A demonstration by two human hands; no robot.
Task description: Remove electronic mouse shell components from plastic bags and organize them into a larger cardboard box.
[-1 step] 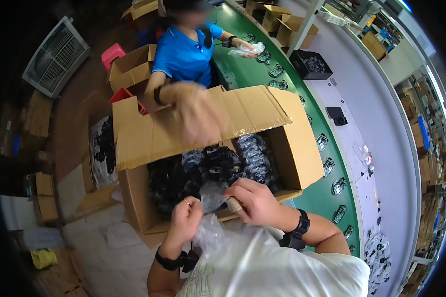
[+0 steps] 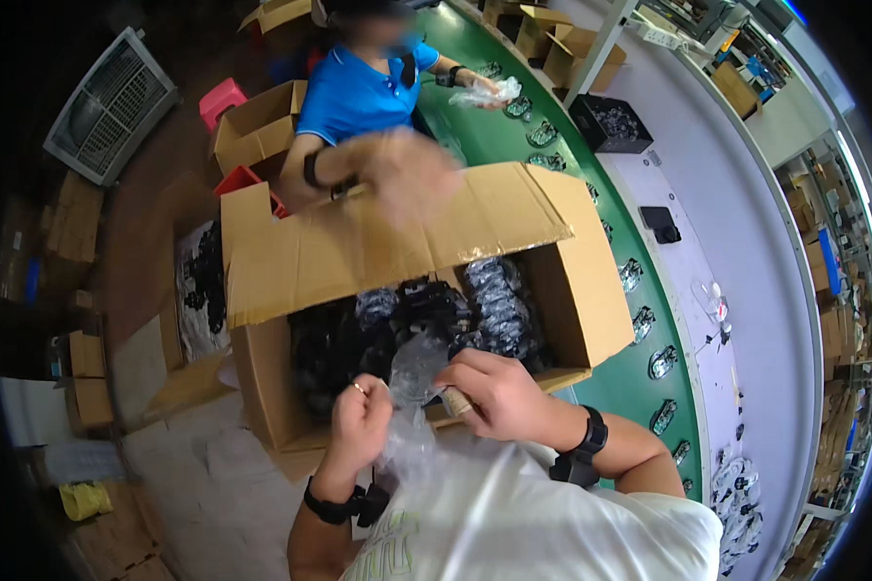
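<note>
Both hands pinch a clear plastic bag: the left hand has a closed grip on its lower part, the right hand on its side. It hangs at the near edge of an open cardboard box filled with dark bagged parts, beside the green table.

A plastic bag is hanging between both hands, before an open cardboard box holding bagged parts.
</note>
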